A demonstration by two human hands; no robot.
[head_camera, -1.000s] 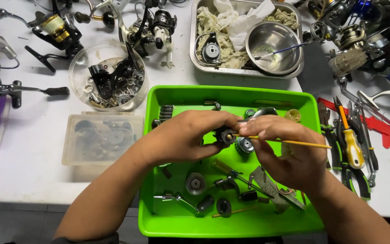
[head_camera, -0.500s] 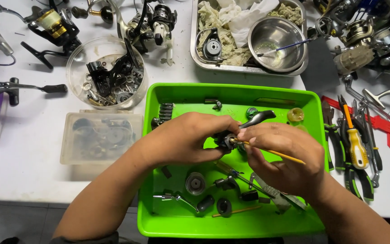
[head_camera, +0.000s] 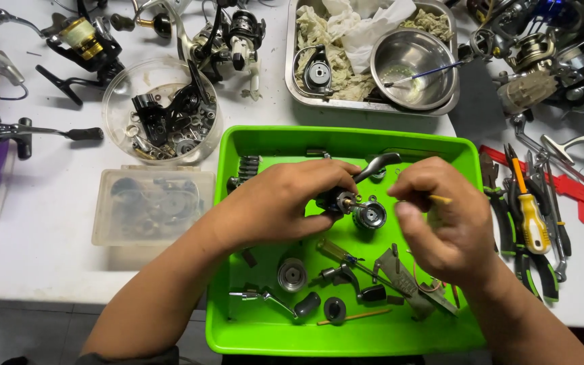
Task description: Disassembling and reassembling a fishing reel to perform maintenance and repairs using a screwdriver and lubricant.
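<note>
Above the green tray, my left hand grips 1 small, rigid, probably slippery reel body, my right hand pinching a thin brush.

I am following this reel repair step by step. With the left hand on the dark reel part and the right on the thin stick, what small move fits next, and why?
Probably bring the thin yellow-handled stick back to the dark metal reel part. The left hand holds that part over the green plastic tray, while the right hand grips the stick slightly off to the side, its working end hidden.
</note>
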